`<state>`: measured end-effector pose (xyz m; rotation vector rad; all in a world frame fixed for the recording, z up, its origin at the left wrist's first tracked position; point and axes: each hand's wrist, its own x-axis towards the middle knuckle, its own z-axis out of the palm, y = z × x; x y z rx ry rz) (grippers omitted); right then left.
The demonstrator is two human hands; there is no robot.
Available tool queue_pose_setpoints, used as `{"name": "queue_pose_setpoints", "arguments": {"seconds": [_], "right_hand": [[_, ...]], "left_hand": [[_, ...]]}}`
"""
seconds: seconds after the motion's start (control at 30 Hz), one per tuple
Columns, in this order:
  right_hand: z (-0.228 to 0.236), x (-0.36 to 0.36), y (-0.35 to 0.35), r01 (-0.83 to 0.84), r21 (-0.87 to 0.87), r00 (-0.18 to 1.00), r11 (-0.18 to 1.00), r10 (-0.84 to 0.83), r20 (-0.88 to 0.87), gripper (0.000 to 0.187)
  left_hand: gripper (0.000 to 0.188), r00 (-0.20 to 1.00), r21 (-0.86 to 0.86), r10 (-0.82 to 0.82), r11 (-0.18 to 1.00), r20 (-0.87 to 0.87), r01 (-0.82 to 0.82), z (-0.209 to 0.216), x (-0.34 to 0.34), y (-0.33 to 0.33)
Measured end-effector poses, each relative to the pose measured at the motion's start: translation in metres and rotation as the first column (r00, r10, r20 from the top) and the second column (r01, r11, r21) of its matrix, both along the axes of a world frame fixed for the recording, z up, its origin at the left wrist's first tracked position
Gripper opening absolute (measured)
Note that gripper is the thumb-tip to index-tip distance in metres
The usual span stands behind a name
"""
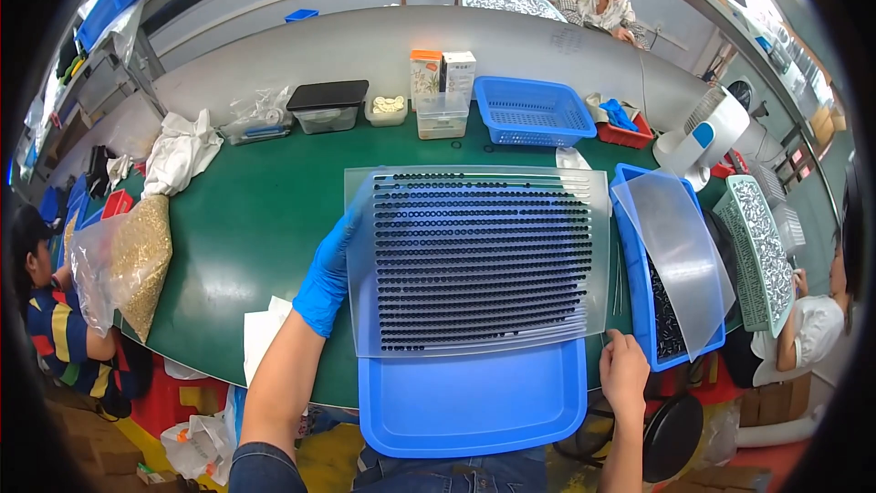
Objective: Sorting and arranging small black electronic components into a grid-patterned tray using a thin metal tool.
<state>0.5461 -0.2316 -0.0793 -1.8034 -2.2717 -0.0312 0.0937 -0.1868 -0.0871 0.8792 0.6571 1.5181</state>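
Note:
My left hand (330,278), in a blue glove, grips the left edge of a clear slotted plate (360,329). Its fingers partly show through the plate. Rows of small black round parts (484,260) fill most of the slots; some stretches at the upper right and lower right hold none. The plate is over a blue tray (470,402), whose near part shows below it. My bare right hand (625,367) is closed beside the plate's lower right corner; whether it pinches that corner cannot be made out.
At right, a blue bin (671,292) of black parts lies under a translucent sheet (680,260). A blue basket (534,114), lidded box (328,108) and small fan (698,141) line the back. A bag of golden pieces (144,265) stands left. Other people sit around.

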Motion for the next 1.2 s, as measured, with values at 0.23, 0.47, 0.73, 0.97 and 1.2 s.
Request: {"name": "queue_pose_setpoints", "arguments": {"seconds": [0.23,0.47,0.73,0.97,1.2], "right_hand": [[-0.006,0.005,-0.013,0.098,-0.024,0.936,0.995,-0.101,-0.338,0.023],[0.07,-0.017,-0.045,-0.061,0.046,0.449,0.997,0.068,-0.891,0.009],[0.027,-0.057,0.046,0.12,0.233,0.458,0.965,0.155,-0.875,0.029],[0.02,-0.063,0.098,0.0,-0.133,0.448,0.991,-0.119,-0.886,0.036],[0.01,-0.074,0.101,0.001,-0.094,0.196,0.996,-0.092,-0.976,0.03]], "left_hand": [[0.075,0.999,-0.085,0.04,0.996,0.02,-0.039,-0.004,0.0,-0.003],[0.068,0.997,-0.07,0.023,0.997,0.079,-0.018,0.003,0.003,-0.004],[0.067,0.998,0.012,0.043,0.999,0.054,-0.044,0.031,0.019,-0.007],[0.067,0.999,0.091,0.038,0.995,0.017,-0.04,0.04,0.016,-0.011],[0.076,0.979,0.069,0.078,0.995,-0.187,-0.066,0.03,0.008,-0.005]]}}
